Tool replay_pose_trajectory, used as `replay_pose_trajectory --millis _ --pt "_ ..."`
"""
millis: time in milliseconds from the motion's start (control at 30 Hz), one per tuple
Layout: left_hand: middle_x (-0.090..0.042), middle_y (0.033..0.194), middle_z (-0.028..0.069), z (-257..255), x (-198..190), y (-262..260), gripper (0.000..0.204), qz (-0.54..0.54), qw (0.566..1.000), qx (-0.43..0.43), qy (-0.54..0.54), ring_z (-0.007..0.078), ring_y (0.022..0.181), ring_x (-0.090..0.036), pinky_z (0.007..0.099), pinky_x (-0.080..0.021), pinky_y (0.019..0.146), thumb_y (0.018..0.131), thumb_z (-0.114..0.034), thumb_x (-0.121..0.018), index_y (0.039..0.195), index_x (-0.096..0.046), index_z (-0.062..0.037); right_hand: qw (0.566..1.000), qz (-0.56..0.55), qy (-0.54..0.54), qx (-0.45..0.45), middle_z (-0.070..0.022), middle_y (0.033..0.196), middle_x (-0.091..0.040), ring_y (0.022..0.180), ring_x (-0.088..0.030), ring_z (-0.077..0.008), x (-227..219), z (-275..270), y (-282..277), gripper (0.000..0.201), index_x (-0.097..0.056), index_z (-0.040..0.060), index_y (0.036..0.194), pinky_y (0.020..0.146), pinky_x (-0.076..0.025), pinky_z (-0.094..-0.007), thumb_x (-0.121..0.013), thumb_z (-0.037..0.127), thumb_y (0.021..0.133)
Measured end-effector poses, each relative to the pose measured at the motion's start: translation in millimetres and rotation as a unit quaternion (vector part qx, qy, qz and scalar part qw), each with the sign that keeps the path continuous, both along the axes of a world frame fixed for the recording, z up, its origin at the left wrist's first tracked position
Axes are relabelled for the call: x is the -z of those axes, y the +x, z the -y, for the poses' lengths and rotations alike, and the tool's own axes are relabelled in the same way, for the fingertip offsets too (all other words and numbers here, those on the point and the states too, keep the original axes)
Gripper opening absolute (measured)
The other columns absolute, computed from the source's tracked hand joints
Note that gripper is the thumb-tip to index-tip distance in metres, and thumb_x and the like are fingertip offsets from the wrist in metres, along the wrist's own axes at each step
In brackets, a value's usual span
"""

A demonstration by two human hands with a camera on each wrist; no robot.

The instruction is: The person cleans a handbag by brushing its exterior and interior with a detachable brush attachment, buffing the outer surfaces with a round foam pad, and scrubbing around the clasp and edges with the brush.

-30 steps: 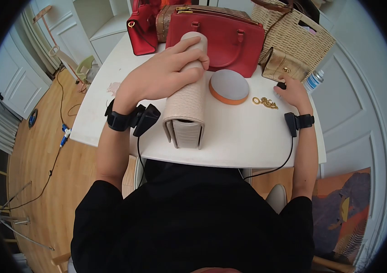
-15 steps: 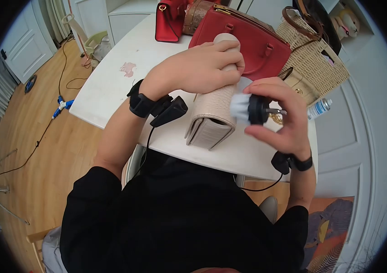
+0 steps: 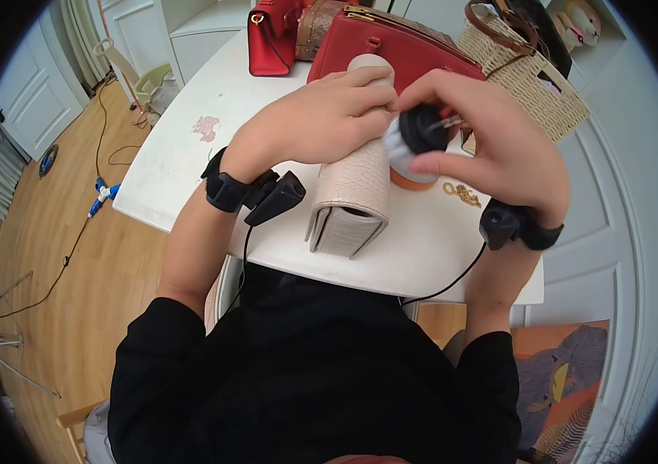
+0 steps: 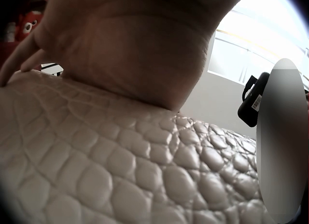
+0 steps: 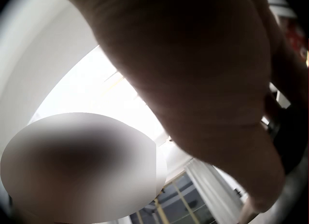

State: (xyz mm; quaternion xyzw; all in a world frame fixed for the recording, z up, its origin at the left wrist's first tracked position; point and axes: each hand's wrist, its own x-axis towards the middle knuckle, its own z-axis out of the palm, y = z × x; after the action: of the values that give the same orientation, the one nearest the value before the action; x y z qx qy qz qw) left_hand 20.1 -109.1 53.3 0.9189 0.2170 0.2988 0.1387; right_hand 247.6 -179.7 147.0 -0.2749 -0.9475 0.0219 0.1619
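Note:
A beige flap handbag with an embossed crocodile pattern (image 3: 350,179) stands on the white table, its side toward the person. Across its top lies the left hand (image 3: 317,116), fingers bent over the right edge; the left wrist view shows the palm against the scaly leather (image 4: 159,171). Between thumb and fingers, the right hand (image 3: 499,139) holds a round drill brush (image 3: 421,130) with pale bristles, a black base and a metal shank. Its bristles are at the bag's right side, close to the left fingertips. Below the brush, a round tin with an orange side (image 3: 412,184) is partly hidden.
A gold chain (image 3: 464,195) lies right of the tin. Behind stand a small red bag (image 3: 271,39), a large red handbag (image 3: 352,39) and a woven straw bag (image 3: 530,93). A pinkish patch (image 3: 206,127) marks the table at left.
The right hand has picked up the drill brush from near the gold bag and brought it left to the beige handbag's side. The left hand has stayed on the handbag.

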Motion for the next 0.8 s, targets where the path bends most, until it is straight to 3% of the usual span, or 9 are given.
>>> replay_pose_trajectory --millis 100,167,233,367,433,500,600,733,800 --pt "-0.042 0.16 0.0132 5.8 -7.4 -0.5 0.041 -0.032 0.999 -0.017 -0.029 0.0338 0.136 -0.05 0.0399 -0.041 0.112 0.105 -0.025 -0.048 0.141 -0.058 -0.0083 0.995 -0.018 0.094 0.009 -0.0085 0.108 -0.067 0.091 -0.067 -0.0284 1.1 14.8 -0.7 0.049 -0.063 0.0013 0.118 0.082 -0.054 -0.035 -0.085 0.016 0.077" --pt "-0.045 0.158 0.0136 7.1 -7.6 -0.7 0.039 -0.016 0.999 -0.026 -0.03 0.0351 0.135 -0.051 0.0398 -0.042 0.111 0.103 -0.024 -0.051 0.136 -0.061 -0.0066 0.999 -0.012 0.039 -0.019 -0.0086 0.108 -0.067 0.091 -0.066 -0.0285 -0.4 23.3 -4.3 0.048 -0.064 0.003 0.117 0.081 -0.054 -0.0353 -0.085 0.016 0.076" --pt "-0.051 0.151 0.0108 1.9 -9.2 -2.8 0.037 -0.016 0.998 -0.005 -0.052 0.0351 0.139 -0.047 0.0412 -0.042 0.11 0.098 -0.024 -0.057 0.131 -0.063 -0.0064 0.983 -0.035 -0.076 -0.162 -0.0084 0.108 -0.066 0.091 -0.066 -0.0287 2.3 31.0 -13.5 0.046 -0.065 0.0056 0.116 0.077 -0.054 -0.0359 -0.085 0.016 0.076" --pt "-0.056 0.131 0.0041 -4.1 -6.2 -3.0 0.037 -0.042 0.997 0.041 -0.043 0.0312 0.148 -0.036 0.0441 -0.04 0.112 0.092 -0.023 -0.062 0.125 -0.064 -0.0073 0.986 -0.016 -0.06 -0.156 -0.0087 0.109 -0.066 0.093 -0.066 -0.0279 6.3 39.1 -18.4 0.044 -0.066 0.0074 0.114 0.074 -0.054 -0.0362 -0.085 0.016 0.076" --pt "-0.053 0.121 0.0097 -5.5 -3.1 -1.6 0.028 0.037 0.996 0.084 -0.008 0.03 0.113 -0.058 0.0402 -0.046 0.096 0.102 -0.024 -0.049 0.112 -0.062 -0.0019 0.982 -0.056 -0.073 -0.164 -0.009 0.108 -0.065 0.092 -0.065 -0.0292 14.4 29.8 -17.8 0.042 -0.065 0.0066 0.112 0.075 -0.053 -0.0364 -0.085 0.016 0.076" --pt "-0.053 0.121 0.0095 -3.4 -2.6 1.0 0.027 0.047 0.996 0.07 -0.025 0.0297 0.114 -0.058 0.0398 -0.046 0.096 0.102 -0.024 -0.049 0.112 -0.062 -0.0022 0.987 -0.068 -0.049 -0.14 -0.0094 0.106 -0.065 0.09 -0.064 -0.0315 15.5 25.5 -15.3 0.044 -0.064 0.0057 0.112 0.075 -0.053 -0.0371 -0.085 0.015 0.075" --pt "-0.053 0.123 0.0091 -0.3 -1.9 3.6 0.027 0.054 0.997 0.037 -0.032 0.0293 0.115 -0.058 0.0393 -0.046 0.097 0.102 -0.024 -0.049 0.113 -0.061 -0.0031 0.984 -0.008 0.168 0.067 -0.009 0.103 -0.065 0.089 -0.064 -0.0317 13.0 26.0 -4.9 0.048 -0.062 0.0046 0.114 0.074 -0.052 -0.0365 -0.087 0.015 0.074" --pt "-0.053 0.126 0.0096 3.0 -1.9 2.9 0.027 0.053 0.998 0.032 -0.022 0.0296 0.115 -0.058 0.0391 -0.046 0.098 0.1 -0.024 -0.05 0.113 -0.061 -0.0027 0.994 -0.013 0.106 -0.001 -0.0086 0.101 -0.065 0.086 -0.065 -0.0291 4.6 29.1 0.9 0.049 -0.063 0.0043 0.114 0.071 -0.052 -0.0338 -0.088 0.018 0.074" --pt "-0.053 0.126 0.0099 1.5 -2.2 1.2 0.027 0.056 0.997 0.041 -0.022 0.0297 0.116 -0.058 0.039 -0.046 0.098 0.1 -0.023 -0.051 0.113 -0.061 -0.0023 0.995 -0.02 -0.017 -0.096 -0.0079 0.1 -0.065 0.082 -0.065 -0.027 3.1 33.8 -1.9 0.05 -0.064 0.0037 0.113 0.067 -0.052 -0.032 -0.089 0.022 0.073"
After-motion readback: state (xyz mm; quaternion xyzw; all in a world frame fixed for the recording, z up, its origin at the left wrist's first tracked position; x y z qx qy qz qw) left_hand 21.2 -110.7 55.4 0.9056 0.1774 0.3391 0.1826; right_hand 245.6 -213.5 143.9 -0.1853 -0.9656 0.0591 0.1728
